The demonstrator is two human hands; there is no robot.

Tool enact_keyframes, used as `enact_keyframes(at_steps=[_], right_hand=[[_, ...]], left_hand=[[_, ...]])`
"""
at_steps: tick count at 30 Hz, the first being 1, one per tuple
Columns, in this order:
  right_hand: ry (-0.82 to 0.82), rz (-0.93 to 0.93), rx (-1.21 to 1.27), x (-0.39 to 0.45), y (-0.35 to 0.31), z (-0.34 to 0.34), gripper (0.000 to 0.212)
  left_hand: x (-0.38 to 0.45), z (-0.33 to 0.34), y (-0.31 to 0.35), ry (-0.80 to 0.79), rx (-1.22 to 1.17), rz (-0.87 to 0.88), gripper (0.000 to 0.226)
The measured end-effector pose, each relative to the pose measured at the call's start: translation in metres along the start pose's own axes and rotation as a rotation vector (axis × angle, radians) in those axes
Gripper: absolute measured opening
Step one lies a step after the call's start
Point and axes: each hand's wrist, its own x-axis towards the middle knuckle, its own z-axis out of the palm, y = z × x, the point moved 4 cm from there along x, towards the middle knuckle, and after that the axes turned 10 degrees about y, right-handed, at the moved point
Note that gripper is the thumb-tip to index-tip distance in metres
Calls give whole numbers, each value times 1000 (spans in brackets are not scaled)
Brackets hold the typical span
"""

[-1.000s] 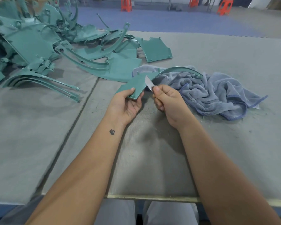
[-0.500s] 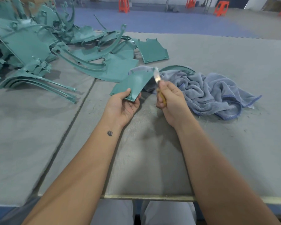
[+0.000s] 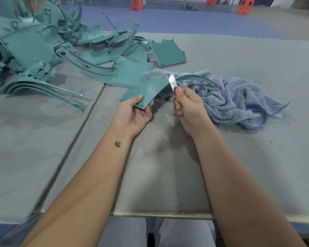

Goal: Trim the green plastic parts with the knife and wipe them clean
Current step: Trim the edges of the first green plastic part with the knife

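A grey padded tabletop (image 3: 239, 59) fills the view, with a blue workshop floor and orange stools (image 3: 243, 5) beyond its far edge. At far left lies a tangled heap of green plastic parts (image 3: 43, 50), curved strips and flat panels piled over one another; one separate flat panel (image 3: 168, 52) lies at the heap's right edge.

Near the middle, the left hand (image 3: 134, 114) is palm-up, thumb pressed on top of the near corner of a curved green panel (image 3: 146, 90) and fingers curled beneath it, so the piece is pinched at one end and raised off the tabletop. From that panel a slim green arc (image 3: 198, 79) sweeps right, over the towel.

Just beside it, the right hand (image 3: 187, 107) is closed in a fist around the yellowish handle of a knife (image 3: 173, 82), its pale blade pointing up and away, the edge against or very near the panel's right rim; I cannot tell whether it touches. A crumpled blue towel (image 3: 239, 100) lies to the right, behind that hand.

The risk, as I judge it: the panel is held only at one corner, so blade pressure could flex or twist it, letting the blade skip and gouge the face. The left thumb sits close to the cutting line, and a slip toward it could cut it.
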Motion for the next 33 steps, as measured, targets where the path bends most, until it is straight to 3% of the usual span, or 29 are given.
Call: enact_keyframes(at_steps=[9,15,19,23,27,33], right_hand=[[253,188,345,8,3,-13,29],[304,237,408,8,5,-12,27],[204,127,289,4,2,-9,28],[161,42,117,0,-1,-3,16],[227,19,49,0,-4,-5,35],[280,110,108,2,1,-6,34]], left_hand=[[-2,-2,4,-56,48,8,15],[0,-3,6,4,-16,26,14],[4,-6,11,38,-60,39,13],[6,-9,11,57,-128,38,20],[6,-8,12,64,-219,55,21],[6,-7,13,55,-155,83,38]])
